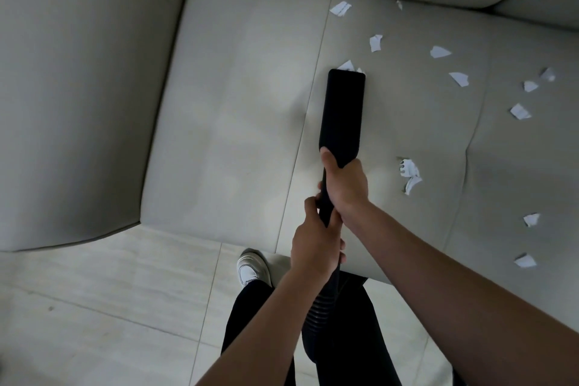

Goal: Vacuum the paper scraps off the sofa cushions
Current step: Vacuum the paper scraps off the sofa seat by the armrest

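Looking down from above on a pale grey sofa [78,78]. At the centre of the frame both my hands hold a black vacuum nozzle [343,110]. The right hand [346,186] has its grip clenched round the nozzle's neck, and the left hand [313,247] grasps the tube just below it, above the ribbed hose [318,310]. The nozzle's tip touches one paper scrap [346,65] beside the seam. The left cushion [244,103] shows no scraps. About a dozen paper scraps [440,52] lie scattered across the right of the frame. I judge most of the vacuuming is left to do.
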